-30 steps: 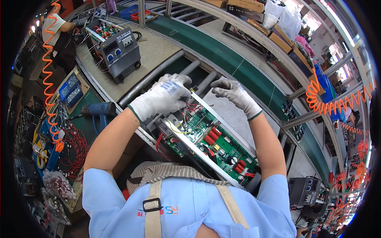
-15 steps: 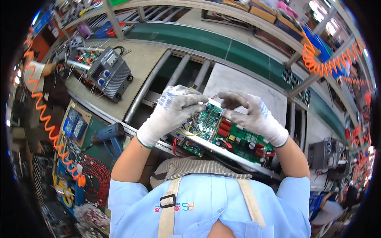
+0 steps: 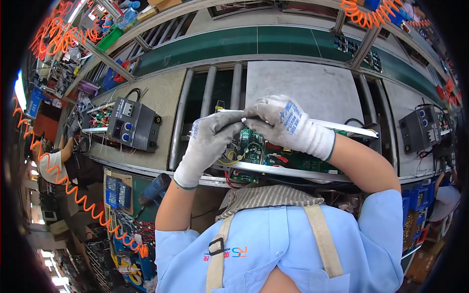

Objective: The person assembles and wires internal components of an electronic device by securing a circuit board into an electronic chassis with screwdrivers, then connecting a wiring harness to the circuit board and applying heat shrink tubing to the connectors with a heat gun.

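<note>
Mid-frame, we see the left hand [image 3: 211, 137] pinching a white piece [image 3: 244, 119]; the right hand [image 3: 279, 122] curls against it, perhaps steadying, grip unclear.

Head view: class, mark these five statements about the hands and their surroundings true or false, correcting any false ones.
1. The left hand and right hand are both gloved. True.
2. The hands are spread wide apart. False: they are close together, above the circuit board.
3. The blue tool lies left of both hands. True.
4. The shirt is red. False: it is light blue.
5. A grey machine stands left of both hands. True.
</note>
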The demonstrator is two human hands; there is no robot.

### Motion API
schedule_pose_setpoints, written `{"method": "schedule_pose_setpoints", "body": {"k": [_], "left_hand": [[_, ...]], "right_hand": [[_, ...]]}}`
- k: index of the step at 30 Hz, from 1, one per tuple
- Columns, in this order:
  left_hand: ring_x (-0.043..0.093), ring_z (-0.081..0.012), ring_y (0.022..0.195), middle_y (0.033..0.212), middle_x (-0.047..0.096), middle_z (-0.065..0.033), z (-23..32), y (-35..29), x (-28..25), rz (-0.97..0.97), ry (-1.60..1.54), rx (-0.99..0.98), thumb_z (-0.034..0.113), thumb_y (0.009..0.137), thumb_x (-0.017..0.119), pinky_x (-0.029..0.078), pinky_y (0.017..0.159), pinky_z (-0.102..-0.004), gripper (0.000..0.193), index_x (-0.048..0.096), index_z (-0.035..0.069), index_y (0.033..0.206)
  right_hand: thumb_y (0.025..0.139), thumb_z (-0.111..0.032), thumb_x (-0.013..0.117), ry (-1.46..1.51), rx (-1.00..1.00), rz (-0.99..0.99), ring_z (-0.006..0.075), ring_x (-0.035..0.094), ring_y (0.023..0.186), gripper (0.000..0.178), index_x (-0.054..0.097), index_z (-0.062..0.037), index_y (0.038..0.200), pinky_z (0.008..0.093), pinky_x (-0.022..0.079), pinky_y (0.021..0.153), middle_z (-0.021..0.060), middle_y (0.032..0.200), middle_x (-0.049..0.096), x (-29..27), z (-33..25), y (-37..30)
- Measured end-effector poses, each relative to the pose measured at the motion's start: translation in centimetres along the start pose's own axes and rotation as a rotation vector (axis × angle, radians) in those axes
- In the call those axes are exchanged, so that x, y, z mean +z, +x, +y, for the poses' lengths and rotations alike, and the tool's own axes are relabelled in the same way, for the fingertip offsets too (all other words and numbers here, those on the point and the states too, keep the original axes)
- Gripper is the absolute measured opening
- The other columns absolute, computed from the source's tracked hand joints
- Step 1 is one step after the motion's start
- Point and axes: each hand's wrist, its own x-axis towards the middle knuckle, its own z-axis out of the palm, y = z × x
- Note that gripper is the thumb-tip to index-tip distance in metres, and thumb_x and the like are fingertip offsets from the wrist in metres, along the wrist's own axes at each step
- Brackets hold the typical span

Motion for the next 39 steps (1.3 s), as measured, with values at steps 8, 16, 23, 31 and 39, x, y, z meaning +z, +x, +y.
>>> {"method": "schedule_pose_setpoints", "body": {"k": [8, 16, 23, 31, 39], "left_hand": [[0.067, -0.0250, 0.085, 0.088, 0.066, -0.0130, -0.2, 0.0, -1.3, -0.166, 0.564, 0.173, 0.005, 0.083, 0.066, 0.052, 0.078, -0.0343, 0.022, 0.073, 0.003, 0.104], [0.067, -0.0309, 0.087, 0.086, 0.067, -0.0128, 0.1, 2.1, 0.3, -0.361, 1.282, -0.034, 0.028, 0.086, 0.062, 0.053, 0.078, -0.0437, 0.024, 0.073, 0.009, 0.096], [0.068, -0.0312, 0.082, 0.084, 0.068, -0.0125, 1.1, 2.5, 0.9, -0.426, 1.383, -0.032, 0.028, 0.087, 0.060, 0.053, 0.075, -0.0451, 0.023, 0.073, 0.010, 0.093], [0.067, -0.0323, 0.082, 0.082, 0.066, -0.0135, 0.8, 2.5, 0.3, -0.432, 1.356, 0.007, 0.029, 0.087, 0.062, 0.053, 0.073, -0.0445, 0.024, 0.072, 0.008, 0.096], [0.068, -0.0280, 0.078, 0.078, 0.066, -0.0098, 1.6, 2.7, 0.6, -0.554, 1.431, 0.046, 0.025, 0.082, 0.065, 0.052, 0.070, -0.0429, 0.020, 0.070, 0.008, 0.091]], "right_hand": [[0.088, -0.020, 0.067, 0.095, 0.274, -0.004, 0.0266, 0.067, 0.080, 0.024, 0.068, -0.0024, 0.104, 0.0365, 0.054, 0.072, 0.0140, 0.088, 0.069, -5.3, 4.0, -4.4], [0.091, -0.022, 0.064, 0.208, 0.451, -0.158, 0.0241, 0.067, 0.082, 0.032, 0.064, -0.0021, 0.116, 0.0338, 0.055, 0.076, 0.0157, 0.098, 0.068, -5.5, 5.3, -5.2], [0.091, -0.023, 0.064, 0.278, 0.522, -0.225, 0.0227, 0.067, 0.083, 0.034, 0.063, -0.0021, 0.118, 0.0342, 0.055, 0.077, 0.0161, 0.104, 0.067, -6.3, 5.0, -5.3], [0.092, -0.024, 0.064, 0.279, 0.590, -0.259, 0.0215, 0.069, 0.084, 0.034, 0.064, -0.0018, 0.118, 0.0333, 0.056, 0.077, 0.0154, 0.103, 0.068, -6.5, 4.8, -4.9], [0.092, -0.022, 0.064, 0.343, 0.611, -0.269, 0.0217, 0.068, 0.083, 0.033, 0.064, -0.0011, 0.117, 0.0330, 0.055, 0.077, 0.0155, 0.105, 0.068, -6.4, 4.9, -5.1]]}}
